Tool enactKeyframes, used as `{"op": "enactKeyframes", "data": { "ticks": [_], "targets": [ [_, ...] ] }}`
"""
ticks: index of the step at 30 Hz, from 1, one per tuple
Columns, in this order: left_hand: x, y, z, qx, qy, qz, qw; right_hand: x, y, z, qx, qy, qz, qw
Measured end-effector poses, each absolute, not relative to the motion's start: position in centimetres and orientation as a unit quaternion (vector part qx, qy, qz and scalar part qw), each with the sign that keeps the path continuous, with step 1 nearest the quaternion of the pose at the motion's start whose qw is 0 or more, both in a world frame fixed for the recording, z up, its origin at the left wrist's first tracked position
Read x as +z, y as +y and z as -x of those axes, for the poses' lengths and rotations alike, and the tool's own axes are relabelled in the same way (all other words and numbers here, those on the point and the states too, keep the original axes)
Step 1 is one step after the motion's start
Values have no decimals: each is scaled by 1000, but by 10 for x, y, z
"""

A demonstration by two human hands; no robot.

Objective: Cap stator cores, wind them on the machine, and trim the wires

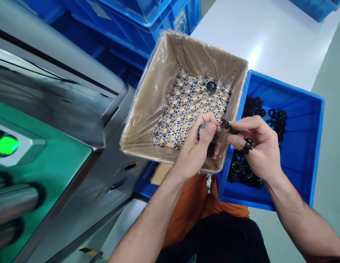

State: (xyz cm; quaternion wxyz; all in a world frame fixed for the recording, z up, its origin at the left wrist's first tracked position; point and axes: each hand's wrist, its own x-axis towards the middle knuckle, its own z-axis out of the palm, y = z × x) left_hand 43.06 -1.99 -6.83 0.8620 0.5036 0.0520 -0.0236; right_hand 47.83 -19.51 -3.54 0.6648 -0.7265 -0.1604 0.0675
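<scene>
My left hand (199, 142) is closed around a metal ring part (203, 130) with a toothed edge, over the near right part of a plastic-lined cardboard box (148, 109). Dark pieces show under its fingers. Beside it, my right hand (257, 146) pinches a small black notched ring (226, 125) between thumb and fingers. Another black notched ring (247, 146) sits against that hand's palm. Rows of silver metal rings (191, 106) stand in the box, and one black ring (211, 86) rests on them near the far side.
Right of the box, a blue bin (298, 146) holds loose black rings (276, 118). Stacked blue crates (126, 29) stand behind, with a white table (230, 29) at the back right. A machine with a green panel (49, 146) takes up the left side.
</scene>
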Motion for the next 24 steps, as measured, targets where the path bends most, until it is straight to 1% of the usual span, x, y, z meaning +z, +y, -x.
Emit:
{"op": "enactKeyframes", "data": {
  "ticks": [3, 7, 13, 19, 24],
  "targets": [
    [-70, -22, -426, -35, 66, -485, 871, -38, -196, -478, 39, -195, 733, 651],
    [-70, -22, -421, -39, 61, -499, 864, -39, -194, -476, 63, -227, 739, 631],
    [-65, -20, -423, -20, 49, -523, 851, -40, -193, -475, 96, -203, 716, 661],
    [-62, -17, -425, -38, 46, -529, 847, -38, -198, -479, 94, -241, 746, 613],
    [-69, -13, -419, -75, -11, -532, 843, -35, -191, -476, 90, -228, 741, 625]
  ]
}}
